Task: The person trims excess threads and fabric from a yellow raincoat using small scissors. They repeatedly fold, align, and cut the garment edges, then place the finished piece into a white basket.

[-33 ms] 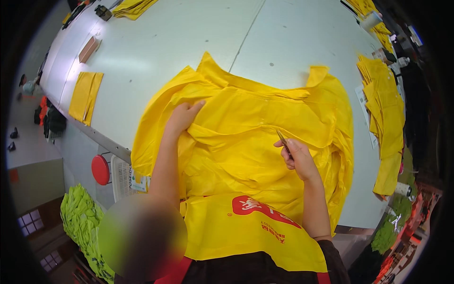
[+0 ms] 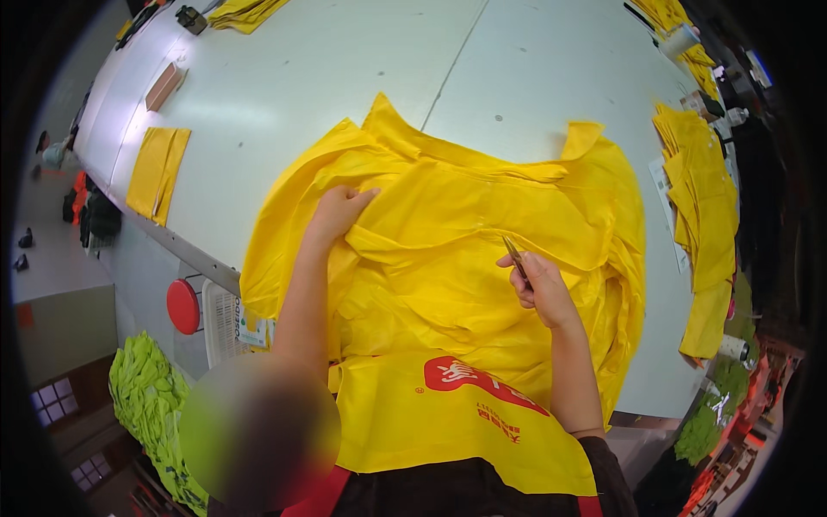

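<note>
A large yellow garment (image 2: pixel 465 233) lies spread and folded over the near part of a white table (image 2: pixel 345 95). My left hand (image 2: pixel 340 211) rests flat on a fold of the yellow garment at its left side, fingers pinching the fabric. My right hand (image 2: pixel 538 284) hovers over the garment's right half and grips a small metal thread snipper (image 2: pixel 514 255), its tip pointing up and away from me. A yellow apron with a red patch (image 2: pixel 465 405) hangs at my front, below both hands.
A stack of yellow pieces (image 2: pixel 702 215) lies along the table's right edge. A folded yellow piece (image 2: pixel 155 168) and a brown box (image 2: pixel 164 84) sit at the far left. More yellow fabric (image 2: pixel 245 10) lies at the far end. Green fabric (image 2: pixel 146 396) is piled beside a red stool (image 2: pixel 183 306).
</note>
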Available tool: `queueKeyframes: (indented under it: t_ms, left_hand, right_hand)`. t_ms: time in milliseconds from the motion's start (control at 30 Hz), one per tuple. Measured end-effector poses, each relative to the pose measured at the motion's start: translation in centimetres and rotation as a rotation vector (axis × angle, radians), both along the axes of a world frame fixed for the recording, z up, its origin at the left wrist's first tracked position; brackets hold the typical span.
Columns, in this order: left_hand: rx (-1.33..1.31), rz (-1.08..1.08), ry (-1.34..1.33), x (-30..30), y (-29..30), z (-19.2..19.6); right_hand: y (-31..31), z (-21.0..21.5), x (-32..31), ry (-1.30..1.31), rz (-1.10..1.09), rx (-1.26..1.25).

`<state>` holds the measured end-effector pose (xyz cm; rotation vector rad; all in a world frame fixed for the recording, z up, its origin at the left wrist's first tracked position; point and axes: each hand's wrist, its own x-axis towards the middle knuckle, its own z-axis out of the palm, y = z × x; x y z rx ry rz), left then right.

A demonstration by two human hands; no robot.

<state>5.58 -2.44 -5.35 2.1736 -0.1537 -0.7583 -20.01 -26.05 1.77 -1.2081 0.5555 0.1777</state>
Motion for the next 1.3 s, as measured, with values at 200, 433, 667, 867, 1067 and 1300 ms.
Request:
queueKeyframes:
  t_ms: [200, 433, 667, 867, 1067, 1300]
  left_hand:
    - [-0.903, 0.332, 0.022, -4.9, -1.7, 2.2]
    - [-1.224, 0.361, 0.376, -7.3, -2.8, 2.8]
    - [-1.171, 0.286, 0.349, -8.3, -3.7, 3.1]
    - [-1.101, 0.130, 0.246, -8.8, -3.9, 2.8]
    - [-0.982, 0.091, 0.124, -9.0, -4.9, 4.5]
    - [-0.957, 0.056, 0.027, -9.1, -5.6, 4.2]
  right_hand:
    - [2.8, 0.1, 3.2, -0.059, 0.018, -0.087]
    - [4.4, 0.6, 6.7, -0.147, -0.037, -0.171]
    - [5.1, 1.3, 9.6, -0.194, -0.069, -0.359]
    - [4.9, 2.3, 11.1, -0.213, -0.107, -0.375]
    - [4.8, 1.5, 10.8, -0.265, -0.116, -0.260]
    - [3.0, 2.2, 10.4, -0.213, -0.117, -0.054]
